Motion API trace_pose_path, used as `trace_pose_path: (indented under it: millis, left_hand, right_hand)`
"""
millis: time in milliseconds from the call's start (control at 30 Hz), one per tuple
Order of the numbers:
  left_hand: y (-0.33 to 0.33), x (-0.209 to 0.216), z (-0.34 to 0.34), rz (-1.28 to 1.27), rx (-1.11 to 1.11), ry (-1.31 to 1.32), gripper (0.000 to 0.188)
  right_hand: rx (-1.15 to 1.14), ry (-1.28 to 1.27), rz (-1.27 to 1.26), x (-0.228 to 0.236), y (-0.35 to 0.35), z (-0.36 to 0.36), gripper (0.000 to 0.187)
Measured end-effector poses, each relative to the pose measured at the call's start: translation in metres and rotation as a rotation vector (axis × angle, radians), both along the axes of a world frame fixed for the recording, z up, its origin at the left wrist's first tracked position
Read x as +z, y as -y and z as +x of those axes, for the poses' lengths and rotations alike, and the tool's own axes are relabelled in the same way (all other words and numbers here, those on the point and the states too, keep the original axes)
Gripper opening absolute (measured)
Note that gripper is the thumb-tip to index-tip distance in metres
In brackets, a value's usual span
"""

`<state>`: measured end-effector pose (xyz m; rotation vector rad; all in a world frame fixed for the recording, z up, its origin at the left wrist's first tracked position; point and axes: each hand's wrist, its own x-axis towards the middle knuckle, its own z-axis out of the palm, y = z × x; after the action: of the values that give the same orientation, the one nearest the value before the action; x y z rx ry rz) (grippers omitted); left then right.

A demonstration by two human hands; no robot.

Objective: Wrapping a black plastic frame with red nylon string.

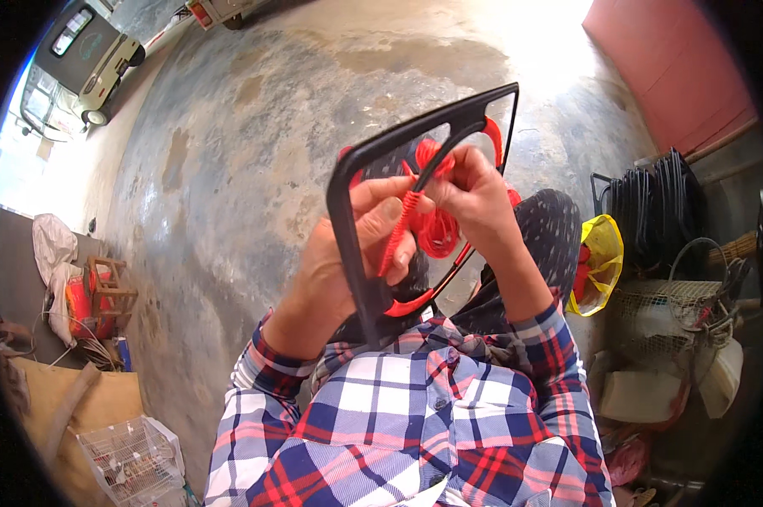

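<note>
Above my lap stands a black frame with rounded corners and a curved inner bar. Red cord is coiled tightly round part of that bar. My left hand reaches through the frame, its fingers closed around the wrapped bar. My right hand is closed at the upper part of the bar, pinching a small red cord bundle. A looser red hank hangs below between the hands. Red bands also cover parts of the frame's inner curves; fingers hide some of the winding.
By my right knee is a yellow bag with red stuff in it. Several black frames stand stacked at right, beside a wire mesh cage. At left are a wooden stool and a white wire basket. A small vehicle stands far left.
</note>
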<state>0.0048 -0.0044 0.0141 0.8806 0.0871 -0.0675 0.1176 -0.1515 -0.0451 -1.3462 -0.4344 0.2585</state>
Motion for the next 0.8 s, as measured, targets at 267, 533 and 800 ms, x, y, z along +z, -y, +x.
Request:
trace_pose_path:
  millis: [267,533,800]
  left_hand:
    - [0.011,-0.007,0.003,-0.486,-0.437,-0.027,0.060]
    - [-0.007,-0.017,0.001,-0.296,-0.151,0.000,0.032]
    - [0.000,-0.013,0.005,-0.146,-0.031,-0.083,0.030]
  right_hand:
    - [0.645,-0.131,0.697,0.035,-0.014,-0.009,0.038]
    - [0.164,-0.041,0.293,0.008,0.017,-0.013,0.039]
    - [0.195,-0.134,0.333,0.035,0.008,-0.035,0.040]
